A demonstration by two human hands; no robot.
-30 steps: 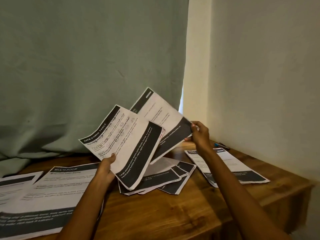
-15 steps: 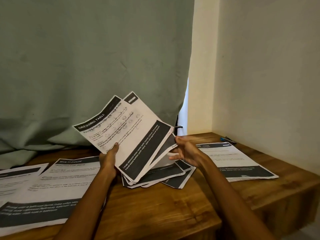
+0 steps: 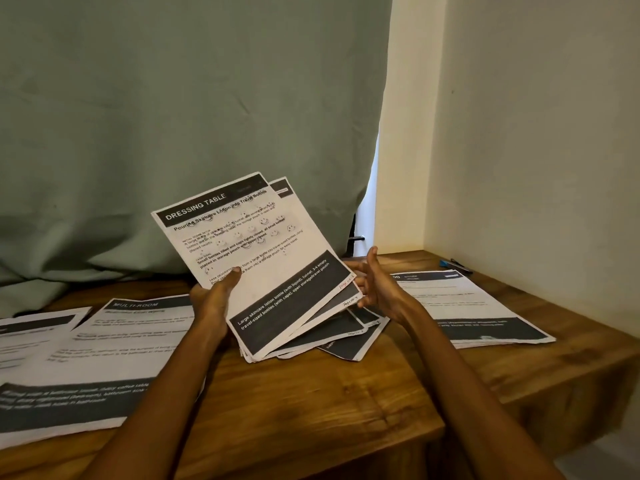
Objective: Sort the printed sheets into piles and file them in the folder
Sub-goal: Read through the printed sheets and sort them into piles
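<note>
Left hand (image 3: 211, 301) gripping fanned sheets (image 3: 263, 268) headed "DRESSING TABLE", tilted above wooden table (image 3: 311, 403). Right hand (image 3: 375, 285) with fingers straight beside sheets' right edge, possibly touching. Piles (image 3: 478, 306) lying left, centre, right.

Green curtain (image 3: 173, 116), cream walls (image 3: 536, 116), wooden table (image 3: 346, 393)

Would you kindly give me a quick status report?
Left hand grips the black-banded white DRESSING TABLE sheets. Right hand open beside them. No folder visible; loose sheets lie underneath.

Probably home room corner: green fabric curtain (image 3: 180, 126) over window, plain cream wall (image 3: 533, 126), wooden table (image 3: 346, 393), printed sheets (image 3: 474, 306) spread out.
</note>
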